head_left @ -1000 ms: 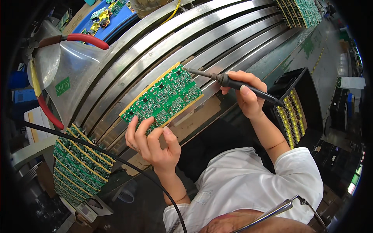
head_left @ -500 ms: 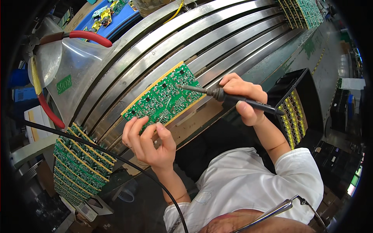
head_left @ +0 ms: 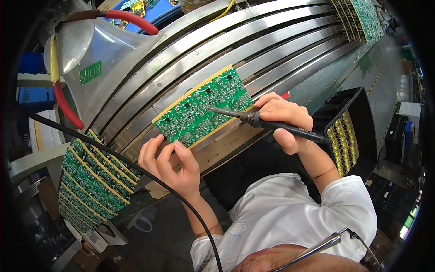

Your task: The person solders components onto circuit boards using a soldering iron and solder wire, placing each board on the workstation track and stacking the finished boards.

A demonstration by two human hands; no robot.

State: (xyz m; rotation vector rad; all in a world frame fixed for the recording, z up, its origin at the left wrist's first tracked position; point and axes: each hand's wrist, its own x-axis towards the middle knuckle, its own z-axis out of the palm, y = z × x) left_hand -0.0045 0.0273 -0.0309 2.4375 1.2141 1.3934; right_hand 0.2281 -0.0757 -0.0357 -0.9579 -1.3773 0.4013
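A green circuit board (head_left: 199, 118) with yellow edge strips lies across the metal rails in front of me. My left hand (head_left: 170, 161) has its curled fingertips on the board's near left corner. In my right hand (head_left: 287, 120) is a soldering iron (head_left: 253, 119), gripped like a pen around its dark handle. The iron's tip points left and meets the board, or sits just over it, near the middle. A thin pale strand (head_left: 182, 129) shows on the board close to my left fingers. Small parts and solder points cover the board's face.
Stacked green boards (head_left: 93, 181) stand at the left, and more boards (head_left: 358, 20) at the far right. Red-handled pliers (head_left: 65, 104) are at the upper left. A black cable (head_left: 136, 165) crosses by my left arm. A black bin (head_left: 340, 131) holds yellow-topped parts.
The view has shifted, so the rails and board appear further right. My left fingers have drawn back toward the board's corner. The iron tip now lies nearer the board's middle.
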